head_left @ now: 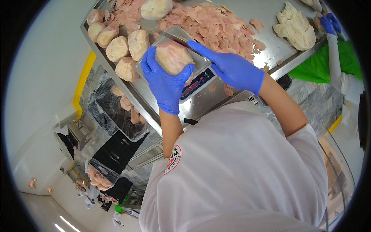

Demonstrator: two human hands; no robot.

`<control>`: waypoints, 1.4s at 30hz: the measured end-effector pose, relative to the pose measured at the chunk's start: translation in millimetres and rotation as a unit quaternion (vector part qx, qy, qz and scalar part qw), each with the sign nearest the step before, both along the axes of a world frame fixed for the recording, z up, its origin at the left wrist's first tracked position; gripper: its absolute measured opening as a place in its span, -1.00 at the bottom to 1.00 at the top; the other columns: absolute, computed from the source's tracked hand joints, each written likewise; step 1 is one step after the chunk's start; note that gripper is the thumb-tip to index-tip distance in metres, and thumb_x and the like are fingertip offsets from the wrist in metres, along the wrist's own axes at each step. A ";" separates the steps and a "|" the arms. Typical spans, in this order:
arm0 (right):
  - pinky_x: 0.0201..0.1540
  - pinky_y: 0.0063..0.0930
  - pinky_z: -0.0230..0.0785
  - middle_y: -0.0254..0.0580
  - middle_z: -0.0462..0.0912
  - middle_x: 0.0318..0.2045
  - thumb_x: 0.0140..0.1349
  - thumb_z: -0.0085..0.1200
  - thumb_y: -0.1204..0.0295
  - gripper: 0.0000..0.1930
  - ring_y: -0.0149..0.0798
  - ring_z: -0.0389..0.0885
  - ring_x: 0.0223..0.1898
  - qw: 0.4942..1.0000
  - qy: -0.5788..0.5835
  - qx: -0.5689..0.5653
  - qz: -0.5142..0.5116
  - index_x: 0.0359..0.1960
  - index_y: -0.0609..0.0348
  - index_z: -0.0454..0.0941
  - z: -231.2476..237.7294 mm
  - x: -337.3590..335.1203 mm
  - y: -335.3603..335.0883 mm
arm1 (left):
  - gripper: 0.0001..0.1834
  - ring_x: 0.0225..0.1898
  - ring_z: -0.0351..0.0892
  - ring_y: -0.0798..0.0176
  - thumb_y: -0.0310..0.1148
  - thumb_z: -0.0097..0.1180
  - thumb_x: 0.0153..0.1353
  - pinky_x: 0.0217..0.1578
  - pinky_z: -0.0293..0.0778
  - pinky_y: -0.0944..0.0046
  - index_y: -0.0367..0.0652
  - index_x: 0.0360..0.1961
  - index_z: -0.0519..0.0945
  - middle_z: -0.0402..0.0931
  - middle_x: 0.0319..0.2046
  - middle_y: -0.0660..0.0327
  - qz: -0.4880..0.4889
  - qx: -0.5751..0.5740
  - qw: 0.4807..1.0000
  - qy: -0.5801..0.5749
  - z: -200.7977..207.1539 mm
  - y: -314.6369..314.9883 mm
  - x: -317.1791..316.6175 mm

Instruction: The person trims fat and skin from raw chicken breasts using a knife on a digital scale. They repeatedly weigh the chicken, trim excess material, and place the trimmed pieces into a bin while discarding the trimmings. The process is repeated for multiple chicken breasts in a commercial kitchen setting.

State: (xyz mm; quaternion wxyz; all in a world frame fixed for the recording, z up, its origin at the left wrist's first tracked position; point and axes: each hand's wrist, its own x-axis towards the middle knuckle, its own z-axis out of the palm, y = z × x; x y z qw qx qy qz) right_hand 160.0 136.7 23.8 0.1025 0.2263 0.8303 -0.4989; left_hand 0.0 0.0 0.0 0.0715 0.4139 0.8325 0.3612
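Note:
My blue-gloved left hand (167,86) is wrapped round a rounded lump of pale pink meat (173,58) with whitish fat on its surface. The lump is over a digital scale (198,84) with a metal plate and a dark blue panel; whether it rests on the plate is hidden. In my right hand (239,72), also gloved, is a knife (174,38), its blade pointing to the upper left just beyond the lump. My right forefinger stretches along it; the handle is hidden in my palm.
Thin meat slices (212,27) are heaped on the steel table (276,38). Several meat lumps (117,49) line its left side. A cream cloth (295,27) lies at the right, near a co-worker's gloved hand (327,25). Below the left edge stands a plastic-lined bin (112,102) containing meat.

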 end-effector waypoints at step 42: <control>-0.26 -0.16 0.48 0.17 0.64 -0.31 0.27 -0.15 0.54 -0.22 0.07 0.66 -0.37 0.980 0.161 0.103 -0.063 0.49 -0.45 -0.09 -21.5 -23.3 -7.3 | 0.06 0.16 0.36 -0.15 0.08 0.53 -0.32 0.13 0.34 -0.06 -0.13 0.23 0.35 0.36 0.14 -0.07 0.024 -0.039 0.991 0.126 -3.7 13.2 13.9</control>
